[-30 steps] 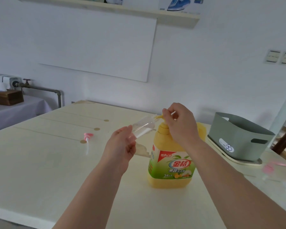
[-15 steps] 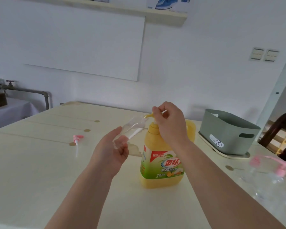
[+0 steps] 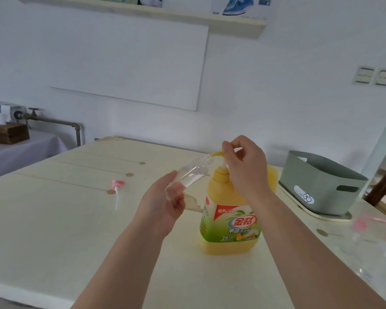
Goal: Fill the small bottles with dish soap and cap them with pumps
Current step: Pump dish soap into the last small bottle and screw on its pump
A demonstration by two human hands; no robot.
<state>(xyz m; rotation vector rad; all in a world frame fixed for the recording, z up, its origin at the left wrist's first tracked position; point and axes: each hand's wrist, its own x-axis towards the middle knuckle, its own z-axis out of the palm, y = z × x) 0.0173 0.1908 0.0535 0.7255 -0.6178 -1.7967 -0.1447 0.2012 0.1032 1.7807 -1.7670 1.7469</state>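
my left hand (image 3: 163, 204) grips a small bottle (image 3: 187, 175), seemingly empty, at the dish soap jug (image 3: 232, 215) spout, right hand (image 3: 245, 166) pinching its pump; filling barely begun, capping left.

A yellow dish soap jug (image 3: 230, 219) with a green, red and blue label, a clear small bottle (image 3: 188, 176), a pink pump (image 3: 117, 184), a grey-green basket (image 3: 321, 186), a cream table (image 3: 54, 219).
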